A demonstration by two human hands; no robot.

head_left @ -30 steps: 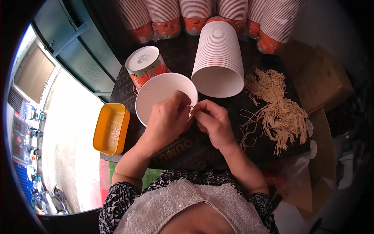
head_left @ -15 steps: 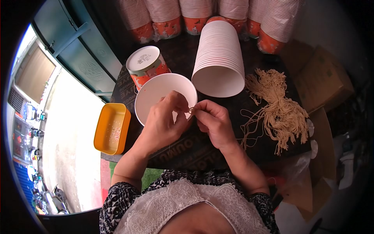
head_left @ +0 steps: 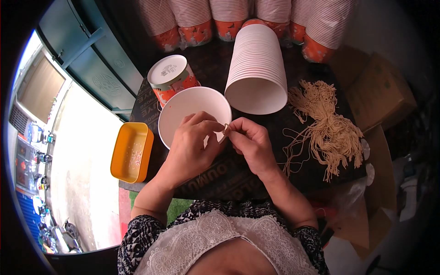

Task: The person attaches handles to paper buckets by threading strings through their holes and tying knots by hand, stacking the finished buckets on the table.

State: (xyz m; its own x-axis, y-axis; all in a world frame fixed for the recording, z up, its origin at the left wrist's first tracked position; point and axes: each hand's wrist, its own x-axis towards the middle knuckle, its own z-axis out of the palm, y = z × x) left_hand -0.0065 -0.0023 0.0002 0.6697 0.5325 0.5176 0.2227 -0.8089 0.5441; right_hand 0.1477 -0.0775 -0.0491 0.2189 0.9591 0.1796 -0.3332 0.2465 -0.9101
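Note:
My left hand (head_left: 190,142) and my right hand (head_left: 251,145) meet over the near rim of a white paper bucket (head_left: 195,103), fingertips almost touching. Between them a small loop of beige string (head_left: 226,129) sticks up. Thumb and forefinger of my right hand pinch it. My left fingers are closed at its other side, and the rest of the string is hidden. The bucket's white inside faces me, partly covered by my left hand. A bundle of beige strings (head_left: 337,133) lies right of my right hand, a few loose strands trailing toward my wrist.
A yellow plastic box (head_left: 117,153) with small pale and pink bits stands at the left table edge. Behind are an upturned orange-printed bucket (head_left: 170,75) and a stack of paper buckets (head_left: 256,59) lying down. Wrapped bucket stacks (head_left: 231,16) line the back; a cardboard box (head_left: 382,91) is right.
My left fingers have lowered and flattened slightly over the bucket. The string loop now stands up more visibly between the fingertips. My right hand has barely moved.

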